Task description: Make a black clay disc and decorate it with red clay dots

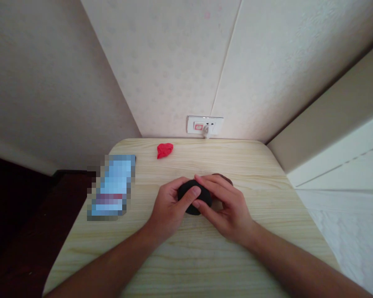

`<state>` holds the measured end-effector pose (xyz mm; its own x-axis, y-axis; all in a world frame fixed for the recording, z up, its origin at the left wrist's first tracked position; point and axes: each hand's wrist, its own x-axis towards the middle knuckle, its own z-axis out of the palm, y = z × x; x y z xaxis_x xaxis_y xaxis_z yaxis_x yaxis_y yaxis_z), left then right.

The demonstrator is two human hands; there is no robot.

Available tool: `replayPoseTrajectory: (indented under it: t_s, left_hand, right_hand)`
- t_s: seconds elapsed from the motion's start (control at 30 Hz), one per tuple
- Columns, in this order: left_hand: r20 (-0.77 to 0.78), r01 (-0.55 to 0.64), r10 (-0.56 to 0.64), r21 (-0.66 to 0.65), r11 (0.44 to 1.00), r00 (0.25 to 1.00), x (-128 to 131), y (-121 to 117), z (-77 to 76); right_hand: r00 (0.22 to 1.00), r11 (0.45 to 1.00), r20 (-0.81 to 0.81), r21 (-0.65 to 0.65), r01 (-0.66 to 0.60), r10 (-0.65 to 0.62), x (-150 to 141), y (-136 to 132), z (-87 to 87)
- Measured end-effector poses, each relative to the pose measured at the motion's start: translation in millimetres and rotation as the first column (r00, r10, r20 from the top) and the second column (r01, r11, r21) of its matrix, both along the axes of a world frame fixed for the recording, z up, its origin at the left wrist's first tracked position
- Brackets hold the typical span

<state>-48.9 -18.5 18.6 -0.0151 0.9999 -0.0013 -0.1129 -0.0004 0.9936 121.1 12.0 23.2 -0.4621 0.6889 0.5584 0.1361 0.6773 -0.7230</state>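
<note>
A black rounded lump (194, 198), soft-looking like clay, rests on the light wooden table (186, 256) between both hands. My left hand (169, 209) grips its left side with the thumb pressed on top. My right hand (226, 207) covers its right side, fingers laid over the top edge. A dark brown piece (226, 179) shows just behind my right hand. A small red lump (164, 150) lies apart near the table's far edge.
A blurred-out flat rectangle (112, 186) lies on the table's left part. A wall socket (204, 125) with a plug sits on the wall behind the table. A white bed (354, 215) borders the right side, a dark floor the left.
</note>
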Motion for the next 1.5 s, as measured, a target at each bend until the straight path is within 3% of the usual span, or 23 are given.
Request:
replayPoseTrajectory:
  t_s: [0.13, 0.37, 0.73, 0.87, 1.03, 1.33, 1.5]
  left_hand:
    - [0.017, 0.008, -0.008, -0.002, 1.000, 1.000, 0, 0, -0.7]
    - [0.042, 0.000, -0.001, 0.028, 1.000, 0.999, -1, 1, -0.2]
    - [0.081, 0.020, -0.020, 0.008, 1.000, 0.997, 0, 2, -1.2]
    - [0.167, 0.030, -0.023, -0.038, 0.999, 0.986, 1, 2, -2.6]
    - [0.377, 0.052, -0.009, -0.104, 0.993, 0.926, 5, 1, -5.7]
    - [0.197, 0.020, -0.011, -0.045, 0.999, 0.980, 5, -1, -11.7]
    - [0.085, -0.016, 0.018, -0.021, 1.000, 0.996, 4, -2, -2.2]
  right_hand:
    - [1.000, 1.000, -0.001, -0.025, 0.001, -0.001, 1, -1, -0.6]
    - [0.995, 0.977, -0.093, -0.209, -0.053, 0.034, 0, -1, -3.5]
    - [1.000, 0.999, 0.018, 0.044, -0.011, 0.010, 3, 1, 4.2]
    - [0.999, 0.999, 0.040, 0.039, -0.010, 0.008, 4, 2, 3.6]
    - [0.996, 0.994, -0.018, -0.054, 0.092, -0.093, 3, -3, -0.2]
    - [0.997, 0.998, 0.073, 0.062, 0.021, -0.026, 3, -1, -0.2]
    - [0.998, 1.000, 0.070, 0.023, -0.002, 0.000, 3, -1, 1.8]
